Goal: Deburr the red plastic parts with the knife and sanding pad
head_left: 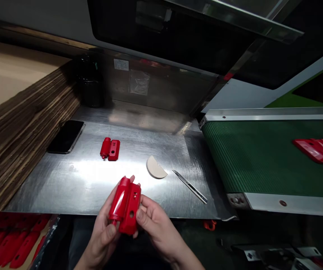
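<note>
On my feed the brightest patch is white glare on the metal table (90, 183), just beyond the left hand (105, 230), where light seems to strike from above. A crisp highlight runs along the red part (121, 200) between it and the right hand (157, 221). Past the right hand I see shadow darkening the table's end beside the dim green belt (251, 157). Well beyond both hands, the black panel (155, 30) sinks into gloom; below them, detail nearly drowns. Toward the edges, my wide view looks stretched.

Two hands (156, 224), one phone (66, 137), one knife (190, 186)
</note>
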Motion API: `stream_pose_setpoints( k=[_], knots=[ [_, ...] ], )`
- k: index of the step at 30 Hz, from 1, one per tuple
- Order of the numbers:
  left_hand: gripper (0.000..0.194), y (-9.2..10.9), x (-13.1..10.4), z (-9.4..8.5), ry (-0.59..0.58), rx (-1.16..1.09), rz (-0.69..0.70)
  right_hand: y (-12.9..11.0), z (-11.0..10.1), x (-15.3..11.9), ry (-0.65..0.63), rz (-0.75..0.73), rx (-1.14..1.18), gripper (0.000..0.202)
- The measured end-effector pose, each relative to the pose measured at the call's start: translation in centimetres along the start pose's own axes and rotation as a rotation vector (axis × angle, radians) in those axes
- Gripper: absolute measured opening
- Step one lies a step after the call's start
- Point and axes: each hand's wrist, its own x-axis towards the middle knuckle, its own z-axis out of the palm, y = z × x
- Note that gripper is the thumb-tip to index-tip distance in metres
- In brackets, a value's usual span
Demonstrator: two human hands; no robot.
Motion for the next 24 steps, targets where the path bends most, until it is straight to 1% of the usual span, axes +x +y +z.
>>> stream_pose_setpoints(
  k=[2, 3, 5, 7, 8, 10, 12, 14, 16, 17, 19, 20, 22, 24],
  knots=[
    [0.068, -1.3, -0.7, -0.4, 0.07, 0.051, -0.078, 1.5, 0.0, -0.5, 0.114, -0.072, 0.041, 0.05],
    [0.063, -1.9, -0.9, -0.5, 0.11, 0.1, -0.103, 2.1, -0.2, -0.8, 0.162, -0.095, 0.008, 0.047],
    [0.062, -2.6, -1.0, -0.6, 0.167, 0.21, -0.11, 3.0, -0.6, -1.4, 0.223, -0.111, -0.128, 0.041],
    [0.065, -2.9, -1.0, -0.3, 0.194, 0.301, -0.098, 3.3, -1.1, -2.0, 0.242, -0.105, -0.21, 0.04],
    [0.064, -2.9, -0.9, -0.2, 0.184, 0.328, -0.094, 3.3, -1.4, -2.2, 0.24, -0.094, -0.204, 0.041],
    [0.061, -2.8, -0.8, -0.1, 0.121, 0.359, -0.094, 2.7, -2.1, -2.3, 0.222, -0.066, -0.148, 0.048],
    [0.059, -2.3, -0.4, -0.4, 0.091, 0.373, -0.088, 1.3, -2.9, -1.6, 0.225, -0.053, -0.178, 0.054],
    [0.061, -1.3, 0.4, -1.1, 0.14, 0.46, -0.037, -0.6, -3.8, 0.2, 0.239, -0.065, -0.27, 0.055],
    [0.063, 0.5, 1.9, -2.1, 0.221, 0.688, 0.079, -2.7, -4.6, 3.1, 0.238, -0.068, -0.335, 0.048],
    [0.063, 1.6, 3.0, -2.6, 0.249, 0.852, 0.166, -3.6, -4.9, 4.8, 0.231, -0.054, -0.366, 0.041],
    [0.065, 4.0, 5.7, -3.2, 0.323, 1.266, 0.376, -5.2, -5.3, 8.6, 0.213, 0.006, -0.448, 0.023],
    [0.073, 5.2, 7.3, -3.4, 0.337, 1.444, 0.471, -5.8, -5.4, 10.5, 0.204, 0.049, -0.497, 0.02],
    [0.094, 7.0, 10.2, -3.4, 0.326, 1.588, 0.513, -7.0, -5.6, 13.9, 0.207, 0.139, -0.605, 0.021],
    [0.105, 8.2, 12.7, -3.2, 0.308, 1.66, 0.481, -8.1, -5.7, 16.4, 0.229, 0.223, -0.715, 0.022]
  ],
)
